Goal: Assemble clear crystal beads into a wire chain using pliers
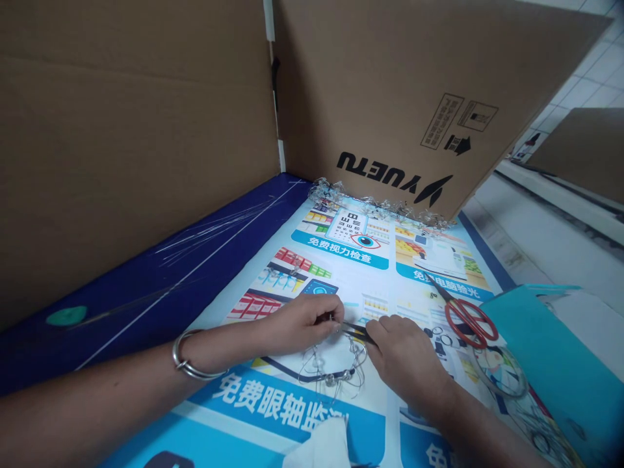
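Note:
My left hand [319,318] is closed in a pinch, wearing a silver bangle at the wrist. It holds one end of a loop of thin wire with clear beads [336,377], whose rest hangs down and rests over the printed sheet. Wrapped around the handles of slim pliers [357,333] is my right hand [402,351]. The pliers' narrow jaws point left and reach the left fingertips. What exactly lies between the jaws is too small to make out.
Red-handled scissors [470,322] and a coil of wire [502,372] lie to the right, beside a teal folder [560,364]. More beaded wire pieces [385,208] line the foot of the cardboard wall [390,97]. Straight wires [219,227] lie on the left. White paper [322,445] is in front.

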The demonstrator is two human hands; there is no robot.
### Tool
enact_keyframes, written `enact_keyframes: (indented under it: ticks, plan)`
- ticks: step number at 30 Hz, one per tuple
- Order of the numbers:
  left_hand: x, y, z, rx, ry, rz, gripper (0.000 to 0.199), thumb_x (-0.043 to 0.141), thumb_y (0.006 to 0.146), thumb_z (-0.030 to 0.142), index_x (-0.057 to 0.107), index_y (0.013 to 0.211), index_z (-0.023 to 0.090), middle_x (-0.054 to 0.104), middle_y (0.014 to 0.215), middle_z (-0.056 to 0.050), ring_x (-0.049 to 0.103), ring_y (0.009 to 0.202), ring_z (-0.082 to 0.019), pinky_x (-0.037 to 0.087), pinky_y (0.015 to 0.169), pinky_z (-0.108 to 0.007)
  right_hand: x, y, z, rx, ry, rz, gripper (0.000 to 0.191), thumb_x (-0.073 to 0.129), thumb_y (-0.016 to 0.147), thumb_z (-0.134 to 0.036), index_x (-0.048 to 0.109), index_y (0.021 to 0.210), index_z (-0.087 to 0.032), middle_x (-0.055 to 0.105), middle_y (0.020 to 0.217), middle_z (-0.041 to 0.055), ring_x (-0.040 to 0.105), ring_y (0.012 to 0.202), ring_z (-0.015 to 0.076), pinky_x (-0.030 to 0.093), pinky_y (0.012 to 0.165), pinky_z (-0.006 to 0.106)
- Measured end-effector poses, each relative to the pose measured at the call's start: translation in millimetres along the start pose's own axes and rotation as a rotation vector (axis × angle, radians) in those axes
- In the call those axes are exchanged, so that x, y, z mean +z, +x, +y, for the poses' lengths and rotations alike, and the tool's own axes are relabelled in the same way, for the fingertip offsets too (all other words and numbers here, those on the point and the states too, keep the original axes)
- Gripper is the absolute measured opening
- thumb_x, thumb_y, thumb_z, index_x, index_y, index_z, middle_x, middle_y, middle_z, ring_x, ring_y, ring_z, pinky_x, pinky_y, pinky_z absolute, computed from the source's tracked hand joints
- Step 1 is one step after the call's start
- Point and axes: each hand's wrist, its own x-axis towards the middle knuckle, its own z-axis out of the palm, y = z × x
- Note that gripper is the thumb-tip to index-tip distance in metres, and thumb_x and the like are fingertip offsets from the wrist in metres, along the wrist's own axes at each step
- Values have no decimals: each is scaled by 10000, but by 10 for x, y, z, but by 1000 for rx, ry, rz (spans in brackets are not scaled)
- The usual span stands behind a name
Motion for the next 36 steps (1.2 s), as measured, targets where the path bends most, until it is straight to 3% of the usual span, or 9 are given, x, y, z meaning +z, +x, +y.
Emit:
enact_keyframes:
  ticks: [7, 11, 21, 27, 33, 36]
  plan:
    - [-7, -13, 24, 33, 82, 7, 112, 411, 826, 121, 510, 801, 169, 516, 713, 27, 453, 658, -92, 323, 597, -197, -40, 8, 23, -4, -73, -7, 62, 502, 814, -264, 552, 820, -229, 552, 764, 16, 452, 735, 175, 218, 644, 301]
    - [9, -13, -8, 73, 153, 3, 122, 399, 835, 120, 505, 801, 170, 532, 750, 12, 463, 710, -113, 335, 635, -215, -60, 4, 17, 10, -131, 12, 169, 521, 811, -327, 566, 948, -237, 555, 829, 41, 456, 787, 194, 240, 661, 308]
    - [-4, 1, 10, 86, 158, -8, 95, 415, 841, 141, 493, 792, 165, 529, 765, -4, 461, 726, -123, 350, 642, -220, -68, 26, 24, 2, -179, 15, 293, 464, 841, -397, 541, 1074, -236, 564, 854, 78, 472, 809, 212, 294, 683, 319]
    - [-85, -23, -26, 178, 113, -75, 113, 455, 801, 117, 524, 872, 172, 552, 863, -26, 491, 790, -134, 384, 710, -239, -41, -6, 51, -5, -192, 55, 315, 445, 853, -385, 518, 1111, -219, 584, 838, 72, 489, 768, 201, 287, 673, 318]
    - [-148, -19, -57, 247, 86, -101, 158, 430, 819, 104, 558, 892, 164, 587, 915, -48, 516, 844, -137, 398, 758, -248, -30, 1, 83, 2, -116, 115, 228, 477, 837, -392, 581, 842, -189, 570, 717, 46, 490, 689, 172, 277, 618, 288]
    - [-170, -8, -50, 274, 128, -108, 179, 408, 859, 153, 577, 915, 172, 601, 928, -55, 519, 857, -145, 395, 764, -257, -20, 14, 94, -10, -94, 119, 230, 456, 852, -379, 584, 817, -191, 566, 708, 44, 490, 691, 165, 284, 625, 282]
